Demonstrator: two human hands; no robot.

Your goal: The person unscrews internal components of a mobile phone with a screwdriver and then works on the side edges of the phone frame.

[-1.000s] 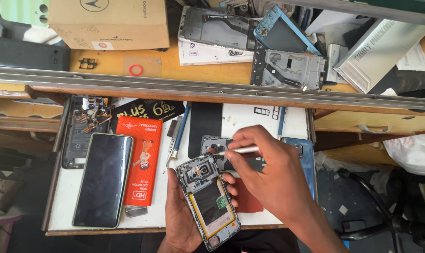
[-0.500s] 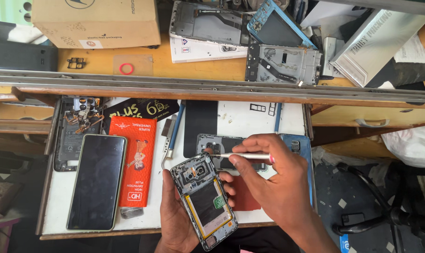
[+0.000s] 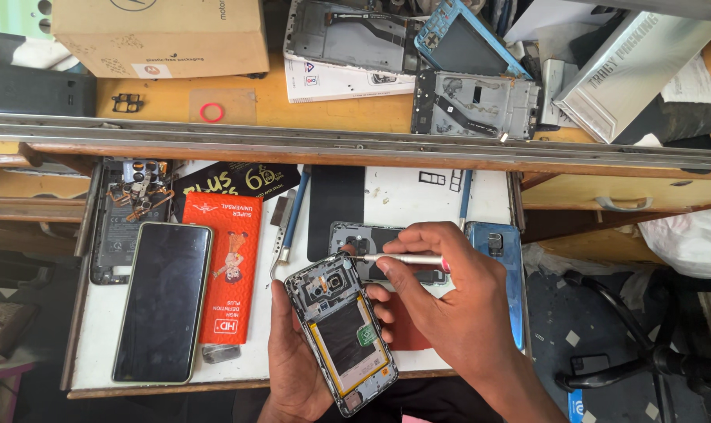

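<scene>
My left hand [image 3: 293, 360] cradles an opened phone [image 3: 340, 329] from below, its back off, with a black battery and a yellow-edged frame showing. My right hand [image 3: 457, 305] pinches a small silver screwdriver with a pink grip [image 3: 406, 258]. Its tip points left, close to the camera area at the phone's top. A grey inner cover plate [image 3: 371, 239] lies on the white tray just behind the phone, partly hidden by my right hand.
On the white tray [image 3: 402, 188] lie a black-screened phone [image 3: 164, 301], an orange packet [image 3: 226, 270], a stripped phone body [image 3: 128, 211], a blue back cover [image 3: 500, 251], a black rectangle [image 3: 336, 204] and tweezers [image 3: 281, 235]. Beyond the metal rail [image 3: 355, 141]: a cardboard box [image 3: 160, 31] and phone frames [image 3: 473, 102].
The view has shifted slightly. My right hand and the screwdriver have stayed near the phone's top, moving only a little; my left hand keeps the same hold.
</scene>
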